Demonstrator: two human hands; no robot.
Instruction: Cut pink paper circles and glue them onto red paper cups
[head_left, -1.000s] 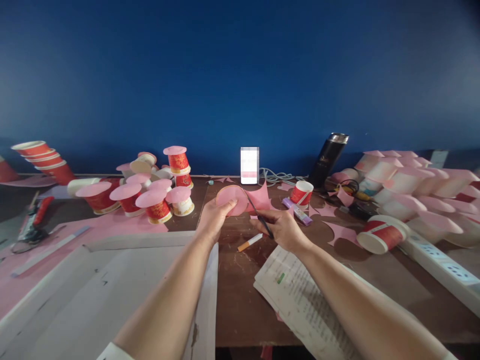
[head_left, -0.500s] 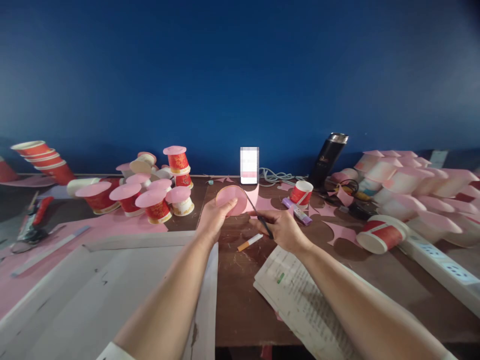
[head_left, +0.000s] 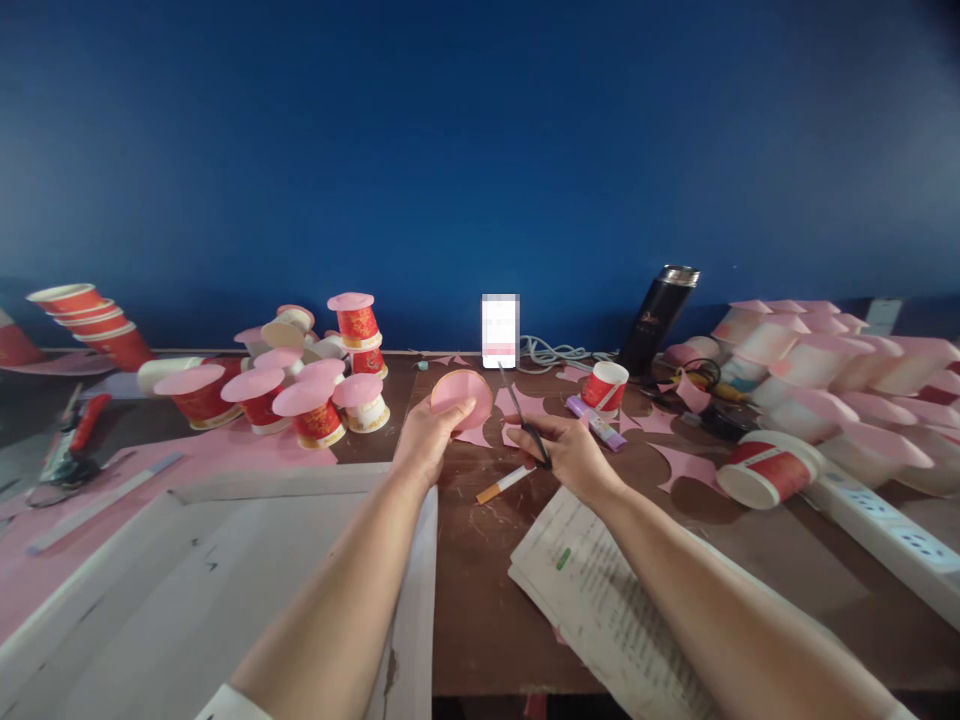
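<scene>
My left hand (head_left: pixel 426 440) pinches a round pink paper disc (head_left: pixel 469 395) with its thumb on the face and its fingers behind. A thin tan edge shows round the disc; what lies behind it is hidden. My right hand (head_left: pixel 579 462) is closed on black-handled scissors (head_left: pixel 535 440), their blades pointing up and away, just right of the disc and apart from it. Pink paper scraps (head_left: pixel 531 402) lie on the table under and beyond the scissors. A cigarette (head_left: pixel 502 486) lies just below, between my hands.
Red paper cups (head_left: pixel 311 425) topped with pink discs stand at left, and more capped cups (head_left: pixel 817 360) are piled at right. A glowing phone (head_left: pixel 500 330), black flask (head_left: pixel 656 320), purple glue stick (head_left: pixel 596 422), power strip (head_left: pixel 885 530), printed pages (head_left: pixel 592 580) and white tray (head_left: pixel 300 590) surround my hands.
The scissors have drawn away from the disc's right edge, their blades now pointing more upright. A pink scrap by the disc has dropped lower. My left hand stays nearly still.
</scene>
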